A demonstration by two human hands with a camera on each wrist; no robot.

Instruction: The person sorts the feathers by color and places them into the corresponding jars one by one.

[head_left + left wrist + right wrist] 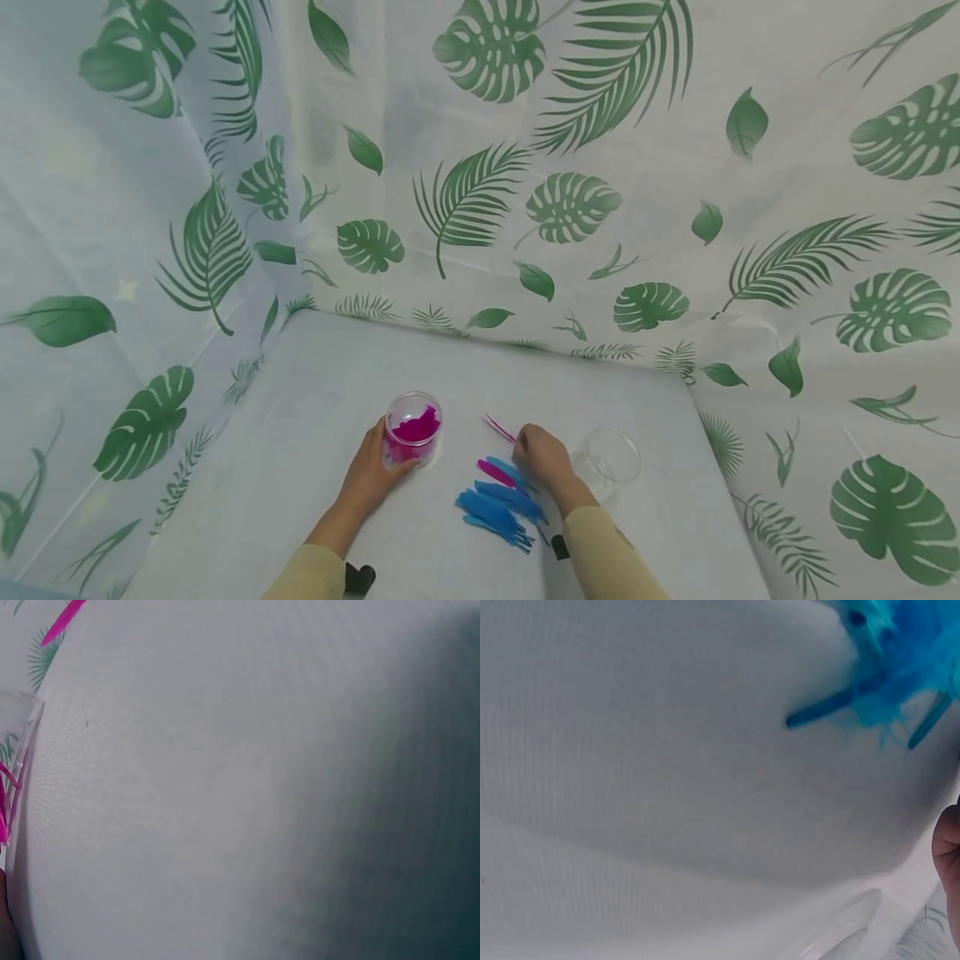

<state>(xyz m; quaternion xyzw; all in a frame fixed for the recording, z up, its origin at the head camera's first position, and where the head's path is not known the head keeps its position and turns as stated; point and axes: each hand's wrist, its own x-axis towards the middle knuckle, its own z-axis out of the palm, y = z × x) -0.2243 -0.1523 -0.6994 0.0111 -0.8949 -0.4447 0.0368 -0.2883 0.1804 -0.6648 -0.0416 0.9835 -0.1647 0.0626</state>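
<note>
My left hand (375, 468) wraps round the side of a clear plastic cup (432, 448) with magenta feathers (417, 427) inside. Only the edge of that cup (30, 735) shows in the left wrist view. Between the fingers of my right hand (542, 454) is a slim magenta feather (498, 428), its free end pointing toward the cup. Just below that hand lies a loose pile of blue feathers (491, 512), with one magenta feather (496, 473) among them. In the right wrist view, blue feathers (911, 660) fill the top right corner and part of my right hand shows at the edge.
A second clear cup (615, 457) stands to the right of my right hand. The white table (330, 367) meets leaf-print curtains (480, 275) at its back and sides. Dark straps (360, 579) show by my sleeves.
</note>
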